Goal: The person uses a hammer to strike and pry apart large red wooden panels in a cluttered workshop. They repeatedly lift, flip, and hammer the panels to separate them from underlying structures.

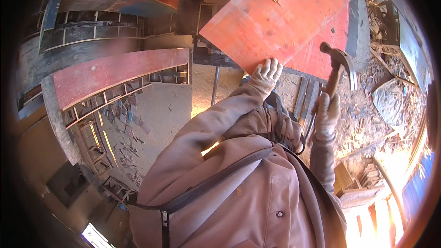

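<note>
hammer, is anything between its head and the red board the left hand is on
Nothing visible. The hammer, gripped in the right hand, is raised beside the red board, with only open air between them. The left hand rests on the board's lower edge, off to the side.

This is a building site, seen from high up. Beyond the left grip point(265, 74) lie red formwork panels point(285, 14), more of them curved along a wall edge point(115, 71) to its left. Below it, a bare concrete floor point(161, 110) is strewn with scraps. Right of the right grip point(327, 110), which holds a claw hammer point(341, 64), wood offcuts and rubble point(381, 96) pile up.
</note>
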Action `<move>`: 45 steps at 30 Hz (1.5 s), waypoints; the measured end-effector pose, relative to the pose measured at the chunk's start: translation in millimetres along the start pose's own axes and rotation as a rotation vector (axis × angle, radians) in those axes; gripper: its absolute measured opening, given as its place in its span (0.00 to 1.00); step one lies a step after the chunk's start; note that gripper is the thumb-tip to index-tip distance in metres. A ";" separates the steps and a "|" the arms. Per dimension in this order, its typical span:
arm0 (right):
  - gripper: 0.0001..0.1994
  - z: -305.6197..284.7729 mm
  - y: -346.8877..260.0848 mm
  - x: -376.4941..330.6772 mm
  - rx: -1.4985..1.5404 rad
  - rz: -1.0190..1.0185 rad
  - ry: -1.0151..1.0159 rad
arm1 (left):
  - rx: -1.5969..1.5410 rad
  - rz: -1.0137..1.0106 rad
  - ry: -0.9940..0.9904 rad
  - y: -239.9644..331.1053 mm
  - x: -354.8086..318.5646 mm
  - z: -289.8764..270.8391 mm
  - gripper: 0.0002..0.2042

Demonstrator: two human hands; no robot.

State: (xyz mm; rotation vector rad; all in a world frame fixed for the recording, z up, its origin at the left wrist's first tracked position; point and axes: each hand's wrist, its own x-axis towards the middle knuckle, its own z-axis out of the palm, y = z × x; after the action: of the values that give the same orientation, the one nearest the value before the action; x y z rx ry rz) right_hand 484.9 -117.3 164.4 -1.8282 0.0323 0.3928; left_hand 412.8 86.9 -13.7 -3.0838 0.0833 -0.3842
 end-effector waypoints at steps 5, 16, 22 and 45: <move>0.11 30.6 17.8 -7.4 -0.039 0.113 -0.088 | -0.642 -0.390 0.237 -54.7 -12.5 -94.6 0.37; 0.24 105.0 -97.7 10.5 0.250 -0.312 -0.135 | -2.049 -1.408 0.506 -143.4 36.2 -26.3 0.34; 0.16 164.1 6.2 48.2 -0.328 -0.237 -0.104 | -1.750 -1.643 0.313 -131.5 48.3 -55.0 0.26; 0.13 152.5 -13.7 11.6 -0.294 -0.420 0.036 | -2.096 -1.508 0.412 -140.6 62.1 -93.2 0.42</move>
State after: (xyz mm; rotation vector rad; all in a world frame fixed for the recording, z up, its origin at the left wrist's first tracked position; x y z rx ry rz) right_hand 460.9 32.0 137.6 -2.0678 -0.3971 0.0678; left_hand 456.8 221.3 97.3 0.5649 0.9464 0.3633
